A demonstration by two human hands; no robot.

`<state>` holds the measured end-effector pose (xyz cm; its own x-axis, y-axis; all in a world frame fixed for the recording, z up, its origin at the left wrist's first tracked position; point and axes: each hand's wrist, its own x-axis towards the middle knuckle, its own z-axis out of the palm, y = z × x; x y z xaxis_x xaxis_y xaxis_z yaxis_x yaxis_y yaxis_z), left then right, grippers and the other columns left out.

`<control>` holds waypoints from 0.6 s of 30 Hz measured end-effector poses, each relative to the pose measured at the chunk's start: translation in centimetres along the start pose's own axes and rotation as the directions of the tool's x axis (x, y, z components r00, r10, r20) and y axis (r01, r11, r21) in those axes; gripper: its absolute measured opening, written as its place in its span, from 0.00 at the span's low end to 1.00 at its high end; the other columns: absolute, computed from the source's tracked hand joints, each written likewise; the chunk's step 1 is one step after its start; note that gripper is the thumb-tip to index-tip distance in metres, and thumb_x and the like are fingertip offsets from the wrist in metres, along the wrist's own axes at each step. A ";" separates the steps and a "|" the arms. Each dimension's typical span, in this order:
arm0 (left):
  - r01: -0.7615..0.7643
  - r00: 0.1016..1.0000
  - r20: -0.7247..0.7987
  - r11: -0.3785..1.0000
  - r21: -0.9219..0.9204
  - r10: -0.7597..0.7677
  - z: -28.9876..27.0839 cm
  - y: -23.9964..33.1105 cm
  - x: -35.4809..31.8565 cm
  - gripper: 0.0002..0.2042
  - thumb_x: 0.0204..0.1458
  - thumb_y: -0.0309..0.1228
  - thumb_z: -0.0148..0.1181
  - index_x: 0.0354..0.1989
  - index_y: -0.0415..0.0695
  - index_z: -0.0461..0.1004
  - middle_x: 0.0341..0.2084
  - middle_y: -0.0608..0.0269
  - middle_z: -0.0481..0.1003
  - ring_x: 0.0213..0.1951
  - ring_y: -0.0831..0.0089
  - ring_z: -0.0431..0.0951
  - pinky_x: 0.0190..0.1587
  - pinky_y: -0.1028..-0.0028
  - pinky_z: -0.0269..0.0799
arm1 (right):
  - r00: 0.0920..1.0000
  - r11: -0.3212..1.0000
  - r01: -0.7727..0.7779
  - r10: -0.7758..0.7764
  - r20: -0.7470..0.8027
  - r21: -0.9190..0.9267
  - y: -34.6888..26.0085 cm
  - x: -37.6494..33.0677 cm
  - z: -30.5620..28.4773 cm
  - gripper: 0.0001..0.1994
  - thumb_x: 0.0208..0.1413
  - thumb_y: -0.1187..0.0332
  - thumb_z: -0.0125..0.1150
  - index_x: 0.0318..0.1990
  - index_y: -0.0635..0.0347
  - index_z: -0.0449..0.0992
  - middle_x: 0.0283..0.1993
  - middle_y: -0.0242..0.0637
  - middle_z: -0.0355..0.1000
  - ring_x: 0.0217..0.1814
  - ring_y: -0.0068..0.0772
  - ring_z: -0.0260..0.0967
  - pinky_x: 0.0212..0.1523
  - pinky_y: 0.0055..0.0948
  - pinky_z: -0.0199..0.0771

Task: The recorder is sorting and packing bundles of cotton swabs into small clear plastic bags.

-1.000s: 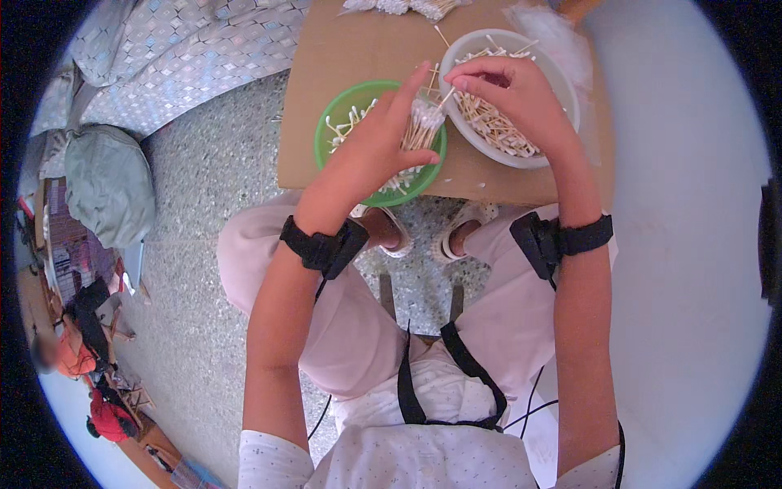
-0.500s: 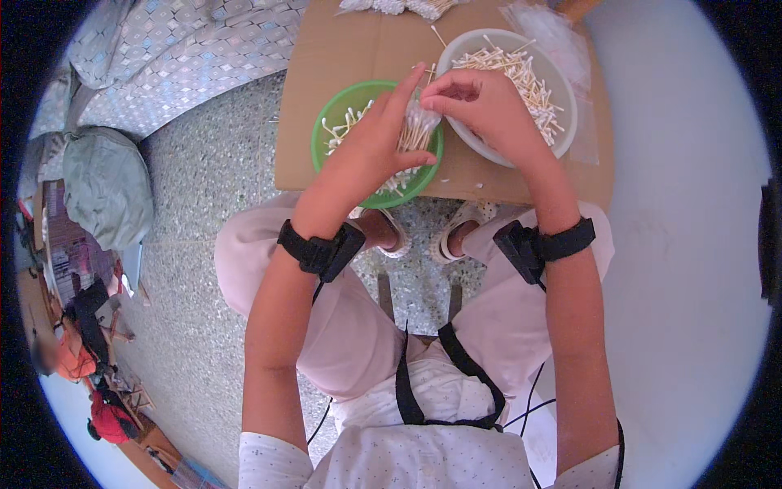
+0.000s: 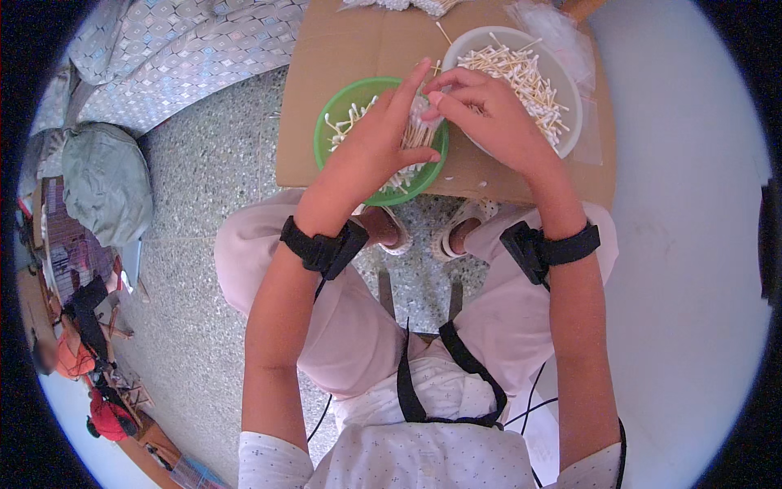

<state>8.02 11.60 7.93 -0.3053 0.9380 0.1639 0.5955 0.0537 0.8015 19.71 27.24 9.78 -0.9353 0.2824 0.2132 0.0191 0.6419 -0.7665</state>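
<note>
Partly hidden, a cotton swab bundle [image 3: 417, 130] sits clenched in left hand [image 3: 371, 151] fingers; right hand [image 3: 489, 114] fingers pinch its top.

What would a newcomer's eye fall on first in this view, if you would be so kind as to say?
Most striking are the two hands meeting at the top centre: the left hand grips a bundle of cotton swabs over the green bowl, and the right hand pinches at the bundle's top. To the right stands a white bowl heaped with more swabs, both bowls on a sheet of brown cardboard. Black wrist straps stand out below.
</note>
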 end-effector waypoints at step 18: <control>0.061 0.980 -0.190 0.998 0.010 -0.058 -2.5 0.4 0.8 0.26 0.53 0.38 0.61 0.58 0.40 0.67 0.52 0.48 0.70 0.55 0.54 0.70 0.57 0.64 0.65 | 0.980 0.741 -0.194 0.171 -0.098 -0.643 2.0 -1.7 -3.5 0.10 0.53 0.56 0.59 0.38 0.46 0.81 0.40 0.34 0.76 0.46 0.41 0.72 0.44 0.47 0.61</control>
<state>6.15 11.47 9.80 -0.4752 0.8510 0.2235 0.5830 0.1143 0.8044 22.55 30.58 10.03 -0.8790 0.4566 0.1377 0.4225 0.8794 -0.2194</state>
